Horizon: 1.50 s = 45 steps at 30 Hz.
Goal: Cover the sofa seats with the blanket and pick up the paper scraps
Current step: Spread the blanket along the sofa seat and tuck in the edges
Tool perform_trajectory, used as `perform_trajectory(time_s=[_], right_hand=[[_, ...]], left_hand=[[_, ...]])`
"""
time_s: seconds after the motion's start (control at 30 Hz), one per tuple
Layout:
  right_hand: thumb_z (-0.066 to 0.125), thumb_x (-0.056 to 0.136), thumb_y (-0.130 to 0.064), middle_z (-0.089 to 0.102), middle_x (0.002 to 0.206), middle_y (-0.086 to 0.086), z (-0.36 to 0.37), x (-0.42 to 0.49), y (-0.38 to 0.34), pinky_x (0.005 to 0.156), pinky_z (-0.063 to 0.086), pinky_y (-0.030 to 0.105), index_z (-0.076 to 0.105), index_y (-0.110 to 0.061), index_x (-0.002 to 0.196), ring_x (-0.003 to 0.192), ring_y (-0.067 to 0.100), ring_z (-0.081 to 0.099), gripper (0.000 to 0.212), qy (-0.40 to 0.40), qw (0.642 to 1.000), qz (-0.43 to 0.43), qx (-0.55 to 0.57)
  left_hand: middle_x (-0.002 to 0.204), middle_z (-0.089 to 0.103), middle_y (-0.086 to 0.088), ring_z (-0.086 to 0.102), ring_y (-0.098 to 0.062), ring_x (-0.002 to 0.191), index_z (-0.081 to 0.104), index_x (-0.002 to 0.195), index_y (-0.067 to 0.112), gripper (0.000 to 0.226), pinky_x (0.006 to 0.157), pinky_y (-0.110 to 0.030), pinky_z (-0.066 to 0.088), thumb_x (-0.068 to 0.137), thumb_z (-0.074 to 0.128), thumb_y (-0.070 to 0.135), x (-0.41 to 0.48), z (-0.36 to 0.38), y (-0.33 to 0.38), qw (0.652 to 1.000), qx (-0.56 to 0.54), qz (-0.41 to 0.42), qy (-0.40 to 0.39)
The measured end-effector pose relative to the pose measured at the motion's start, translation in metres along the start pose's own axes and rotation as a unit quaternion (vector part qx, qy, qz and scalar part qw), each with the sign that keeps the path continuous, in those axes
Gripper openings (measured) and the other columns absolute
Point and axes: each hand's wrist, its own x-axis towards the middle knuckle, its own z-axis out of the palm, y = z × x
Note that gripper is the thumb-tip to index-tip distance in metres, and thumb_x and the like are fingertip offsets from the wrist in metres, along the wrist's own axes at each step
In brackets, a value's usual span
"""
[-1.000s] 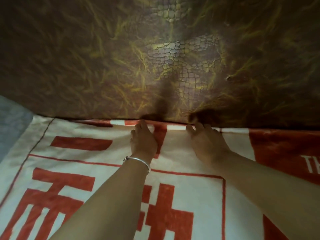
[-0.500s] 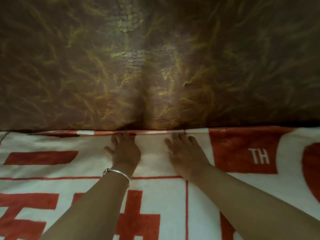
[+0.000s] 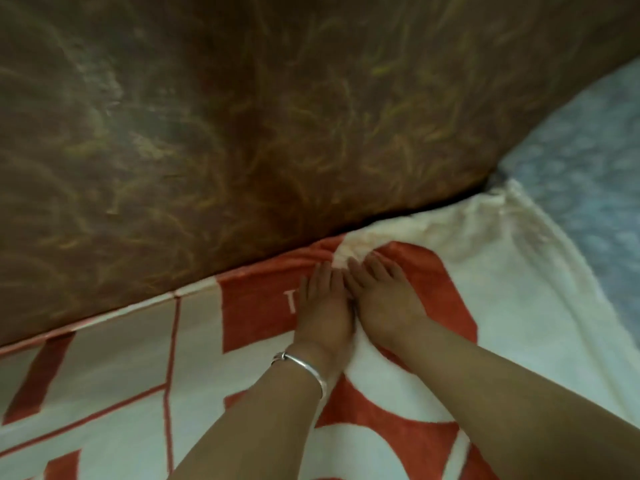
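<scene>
Where the red-and-cream blanket (image 3: 519,306) meets the brown sofa backrest (image 3: 242,133), both hands lie flat, side by side and touching: left hand (image 3: 323,306), silver bangle (image 3: 304,367) at the wrist, and right hand (image 3: 384,299). Fingers straight, gripping nothing. Fingertips press at a bunched cream fold (image 3: 353,249) by the crevice, likely tucking and smoothing it so the cover stays put. Blanket lies spread over the seat, its right back corner beside a blue-grey cloth (image 3: 588,161). No paper scraps in view.

cream blanket (image 3: 502,306) with red blocks; brown sofa back (image 3: 242,133) (yellow streaks).
</scene>
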Motion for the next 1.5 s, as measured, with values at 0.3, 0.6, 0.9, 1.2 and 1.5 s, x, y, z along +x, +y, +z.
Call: perform_trajectory(time_s=[0.3,0.6,0.9,1.2,1.5], right_hand=[[0.042,0.070,-0.007,0.063,0.069,0.009,0.024,-0.057,0.110,0.052,0.045,0.031,0.067,-0.009,0.067,0.062,0.031,0.059,0.026,0.220,0.960,0.171,0.023],[0.047,0.095,-0.014,0.050,0.128,0.017,0.028,-0.122,0.218,0.092,0.044,0.038,0.047,-0.003,0.126,0.119,0.034,0.051,0.033,0.079,0.874,0.428,0.216],[0.051,0.095,-0.020,0.053,0.131,0.010,0.049,-0.136,0.245,0.092,0.046,0.036,0.052,-0.008,0.129,0.121,0.029,0.054,0.036,-0.033,0.869,0.427,0.248],[0.060,0.082,-0.021,0.059,0.073,0.005,0.040,-0.150,0.243,0.058,0.044,0.025,0.060,-0.014,0.068,0.077,0.025,0.059,0.016,0.013,0.828,0.343,0.443],[0.049,0.092,0.008,0.056,0.069,0.011,0.031,-0.155,0.255,0.037,0.050,0.021,0.055,-0.009,0.093,0.052,0.019,0.055,0.018,-0.025,0.569,0.344,0.747]], left_hand=[[0.154,0.023,0.000,0.019,-0.019,0.142,0.031,0.143,0.019,0.046,0.115,-0.036,0.014,0.098,0.033,0.021,0.019,0.016,0.106,0.990,0.065,0.120,-0.017],[0.104,0.056,-0.011,0.058,-0.030,0.092,0.056,0.113,0.012,0.029,0.086,-0.039,0.048,0.086,0.047,0.007,0.022,0.046,0.221,0.970,-0.099,0.188,-0.117],[0.118,0.061,-0.014,0.057,-0.031,0.110,0.054,0.120,0.010,0.029,0.096,-0.035,0.045,0.094,0.042,0.016,0.031,0.070,0.277,0.979,-0.075,0.118,-0.146],[0.065,0.063,-0.013,0.062,-0.031,0.059,0.050,0.069,0.011,0.033,0.067,-0.039,0.058,0.089,0.058,0.036,0.034,0.061,0.297,0.934,-0.262,-0.112,-0.216],[0.073,0.049,-0.013,0.055,-0.023,0.060,0.047,0.099,-0.004,0.022,0.040,-0.023,0.049,0.081,0.036,-0.012,0.029,0.041,0.272,0.828,-0.473,-0.180,-0.241]])
